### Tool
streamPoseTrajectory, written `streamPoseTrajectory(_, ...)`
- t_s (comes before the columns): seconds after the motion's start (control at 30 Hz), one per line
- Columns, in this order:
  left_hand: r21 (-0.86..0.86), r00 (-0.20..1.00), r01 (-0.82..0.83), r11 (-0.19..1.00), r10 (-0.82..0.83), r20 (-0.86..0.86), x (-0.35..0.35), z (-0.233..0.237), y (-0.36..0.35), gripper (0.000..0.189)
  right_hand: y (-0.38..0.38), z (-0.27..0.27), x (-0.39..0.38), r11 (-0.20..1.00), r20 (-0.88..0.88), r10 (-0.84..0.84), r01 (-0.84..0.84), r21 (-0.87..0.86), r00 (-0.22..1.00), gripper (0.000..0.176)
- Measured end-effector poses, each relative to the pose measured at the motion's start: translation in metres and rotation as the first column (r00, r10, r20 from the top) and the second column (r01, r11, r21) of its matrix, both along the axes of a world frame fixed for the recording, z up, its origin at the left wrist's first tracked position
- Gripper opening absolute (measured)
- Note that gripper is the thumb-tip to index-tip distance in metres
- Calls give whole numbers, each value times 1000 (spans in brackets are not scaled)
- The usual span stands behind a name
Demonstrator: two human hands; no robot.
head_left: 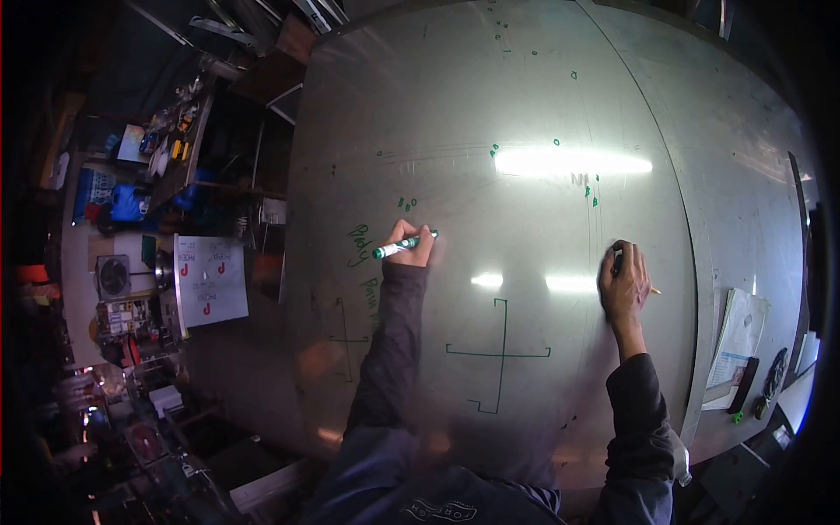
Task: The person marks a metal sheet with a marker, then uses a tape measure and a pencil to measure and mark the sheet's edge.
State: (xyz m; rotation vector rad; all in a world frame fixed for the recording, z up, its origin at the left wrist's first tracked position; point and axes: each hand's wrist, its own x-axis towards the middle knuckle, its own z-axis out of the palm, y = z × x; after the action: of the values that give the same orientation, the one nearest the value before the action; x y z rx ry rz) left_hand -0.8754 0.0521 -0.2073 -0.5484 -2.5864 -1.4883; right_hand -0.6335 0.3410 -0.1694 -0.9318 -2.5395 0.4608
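My left hand (pixel 409 244) is closed around a green-and-white marker (pixel 385 251), held over the metal sheet (pixel 542 227). Its dark green end points left, and its other end shows past my fingers on the right. Beside this hand runs green handwriting (pixel 360 245), partly hidden by my forearm. My right hand (pixel 624 284) rests farther right on the sheet, fingers curled over a small dark object (pixel 618 261) I cannot make out. A thin yellowish tip (pixel 655 290), like a pencil's, sticks out from under that hand. Between my arms is a green line drawing (pixel 503 354) with hooked ends.
Small green marks (pixel 408 205) and faint lines dot the sheet. At the right lie papers (pixel 738 341), a black bar-shaped item (pixel 744 385) and a dark coiled cord (pixel 775 372). Shelving with tools, blue containers (pixel 129 203) and a printed white panel (pixel 212 280) fills the left.
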Motion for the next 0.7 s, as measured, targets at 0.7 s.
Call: streamPoseTrajectory(0.7, 23, 1000, 8, 1000, -8, 0, 8, 6, 11, 27, 1, 1, 0, 1000, -6, -4, 4, 5, 1000, 11)
